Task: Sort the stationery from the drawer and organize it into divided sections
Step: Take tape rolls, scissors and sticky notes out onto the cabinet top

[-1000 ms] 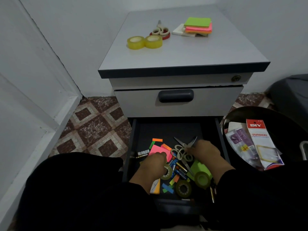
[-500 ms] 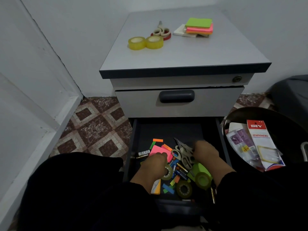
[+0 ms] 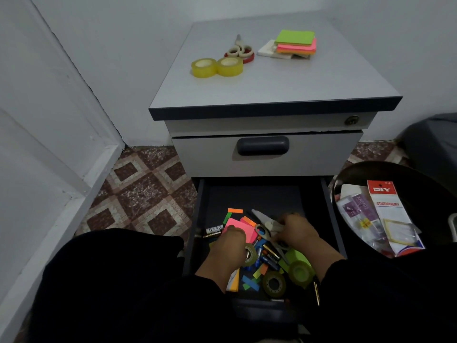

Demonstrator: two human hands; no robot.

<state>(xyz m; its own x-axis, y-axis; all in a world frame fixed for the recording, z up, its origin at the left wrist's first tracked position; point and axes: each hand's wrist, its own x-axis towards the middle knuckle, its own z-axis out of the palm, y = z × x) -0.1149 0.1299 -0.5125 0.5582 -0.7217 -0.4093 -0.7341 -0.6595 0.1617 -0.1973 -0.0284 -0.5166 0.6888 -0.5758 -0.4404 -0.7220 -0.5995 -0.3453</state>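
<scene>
Right hand (image 3: 295, 232) grips grey-handled metal scissors (image 3: 265, 225), fingers curled round handles; left hand (image 3: 228, 246) curled over small olive tape roll (image 3: 250, 253), grip unclear. Scissors: pale loops, blades pointing far-left, now closed, spread a second ago. Open dark bottom drawer (image 3: 201, 219) holds pink sticky-note pad (image 3: 241, 229), batteries, coloured paper strips, tape rolls at near end.

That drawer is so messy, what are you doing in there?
A person is sorting stationery out of the open bottom drawer. The right hand grips a pair of scissors, and the left hand reaches into the pile by a tape roll. Two yellow tape rolls, another pair of scissors and sticky notes already sit on the cabinet top.
</scene>
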